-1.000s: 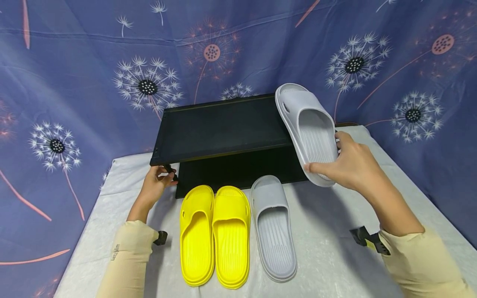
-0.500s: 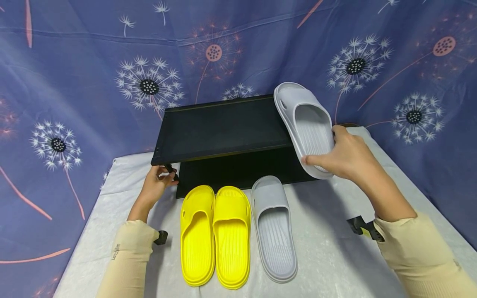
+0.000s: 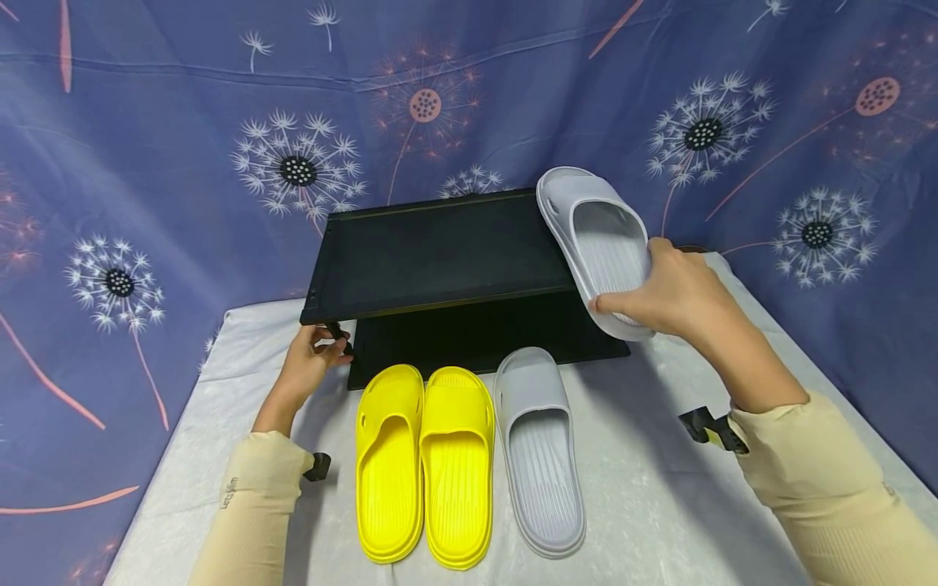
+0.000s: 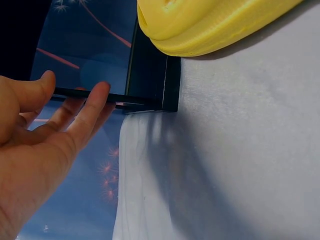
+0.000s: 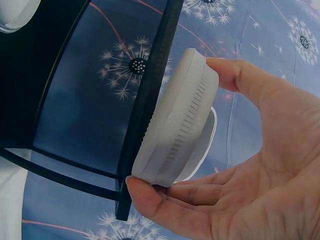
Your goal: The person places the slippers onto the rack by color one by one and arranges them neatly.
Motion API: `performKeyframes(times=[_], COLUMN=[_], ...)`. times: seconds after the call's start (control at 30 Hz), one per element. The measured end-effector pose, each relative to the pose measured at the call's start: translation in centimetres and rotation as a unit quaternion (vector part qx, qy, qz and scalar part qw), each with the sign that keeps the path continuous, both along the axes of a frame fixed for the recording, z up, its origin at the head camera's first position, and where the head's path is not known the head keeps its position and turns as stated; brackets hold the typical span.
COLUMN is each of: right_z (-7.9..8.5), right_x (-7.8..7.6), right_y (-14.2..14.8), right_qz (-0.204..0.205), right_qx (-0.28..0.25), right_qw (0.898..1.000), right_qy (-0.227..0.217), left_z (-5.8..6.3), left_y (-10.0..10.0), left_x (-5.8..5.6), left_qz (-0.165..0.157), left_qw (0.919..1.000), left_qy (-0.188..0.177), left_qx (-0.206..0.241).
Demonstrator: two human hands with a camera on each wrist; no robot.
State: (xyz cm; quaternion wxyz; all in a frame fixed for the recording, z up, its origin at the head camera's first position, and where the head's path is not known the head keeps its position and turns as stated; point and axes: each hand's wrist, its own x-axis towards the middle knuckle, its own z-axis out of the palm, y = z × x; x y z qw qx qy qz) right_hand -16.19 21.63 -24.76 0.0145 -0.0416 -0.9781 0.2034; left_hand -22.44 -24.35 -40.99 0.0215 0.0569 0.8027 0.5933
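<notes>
In the head view my right hand [image 3: 685, 289] pinches a grey slipper [image 3: 601, 244] by its heel, thumb on the footbed. That slipper lies over the right end of the top shelf of a black shoe rack [image 3: 440, 260]. The right wrist view has its ribbed heel edge [image 5: 185, 120] close against the shelf; contact is hard to judge. My left hand [image 3: 304, 362] holds the rack's thin side bar [image 4: 135, 100] between thumb and fingers. A second grey slipper [image 3: 544, 480] lies in front of the rack, beside two yellow slippers [image 3: 388, 488].
A pale cloth [image 3: 637, 488] covers the table under everything. Blue curtain [image 3: 183, 163] with dandelion prints hangs right behind the rack. The rack's lower shelf [image 3: 469, 334] sits just beyond the slippers' toes.
My right hand has moved slightly left and away from me with the grey slipper, nearing the top shelf. The left hand keeps its hold; the other slippers stay put.
</notes>
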Motion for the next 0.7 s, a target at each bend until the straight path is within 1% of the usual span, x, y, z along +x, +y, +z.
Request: performKeyframes(times=[0.2, 0.37, 0.7], right_z=[0.2, 0.4, 0.9], right_x=[-0.6, -1.0, -1.8], right_y=[-0.2, -0.3, -0.2], right_qz=[0.004, 0.005, 0.011], right_qx=[0.007, 0.012, 0.032], right_qw=[1.0, 1.0, 0.999], right_qy=[-0.005, -0.009, -0.04], left_z=[0.0, 0.0, 0.0], left_y=[0.0, -0.1, 0.1], left_x=[0.0, -0.1, -0.1], left_qz=[0.002, 0.002, 0.006], left_qw=[1.0, 1.0, 0.9999], left_qy=[-0.003, -0.005, -0.007], left_qx=[-0.005, 0.0, -0.005])
